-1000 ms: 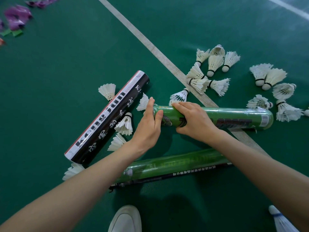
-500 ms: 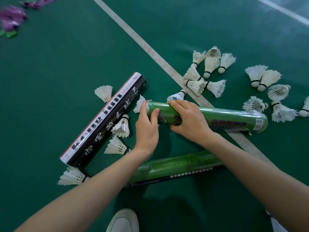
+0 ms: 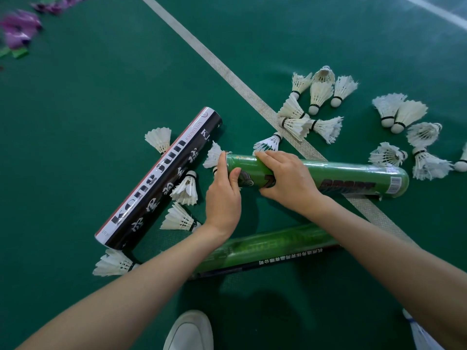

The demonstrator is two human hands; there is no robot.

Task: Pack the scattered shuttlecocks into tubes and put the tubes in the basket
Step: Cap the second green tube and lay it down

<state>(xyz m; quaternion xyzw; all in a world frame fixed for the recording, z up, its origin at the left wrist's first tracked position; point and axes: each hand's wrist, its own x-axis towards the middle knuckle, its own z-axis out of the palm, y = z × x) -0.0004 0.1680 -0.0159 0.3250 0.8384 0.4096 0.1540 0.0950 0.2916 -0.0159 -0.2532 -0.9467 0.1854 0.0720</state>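
Grip status: your right hand (image 3: 288,180) wraps the green tube (image 3: 341,176), which lies level at centre, running 9-to-3 o'clock; your left hand (image 3: 222,198) presses flat against its 9 o'clock mouth. Expect light, slick, crushable walls; hold mid-wall, gently.

Setting: badminton court. Floor (image 3: 101,122): green sports surfacing, faint sheen. Markings: one broad white court line (image 3: 212,54) running diagonally; a second white line (image 3: 434,8) at the far right corner. Lying on floor: loose white feather shuttlecocks (image 3: 319,96); black tube (image 3: 161,178) printed "BADMINTON"; green tube (image 3: 353,173).
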